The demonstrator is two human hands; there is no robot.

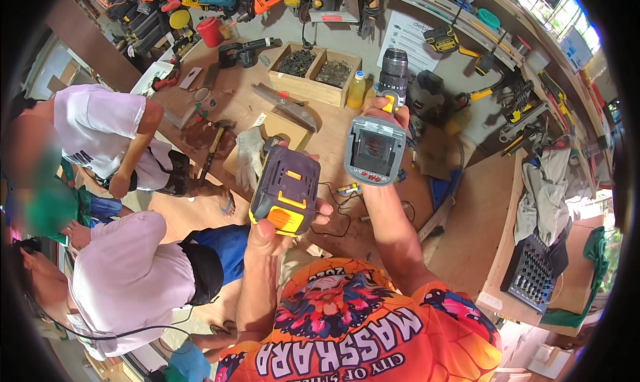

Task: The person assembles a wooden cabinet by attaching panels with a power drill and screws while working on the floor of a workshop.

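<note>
My left hand (265, 237) grips a black and yellow battery pack (285, 189) from below, thumb on its yellow end. To the right, my right hand (379, 109) is wrapped round the handle of a cordless drill (395, 67). The drill's chuck points away from me, and the hollow battery socket in its grey base (377, 149) faces up at me with no pack in it. Pack and drill are apart, both held above the wooden workbench (333, 142).
Beyond my hands stand a wooden tray of screws (310, 85) and a bottle of yellow liquid (356, 90). Gloves (250, 155) and a hammer (215, 145) lie left. Two people in white shirts (127, 275) are close on my left; a mixing console (530, 272) is at right.
</note>
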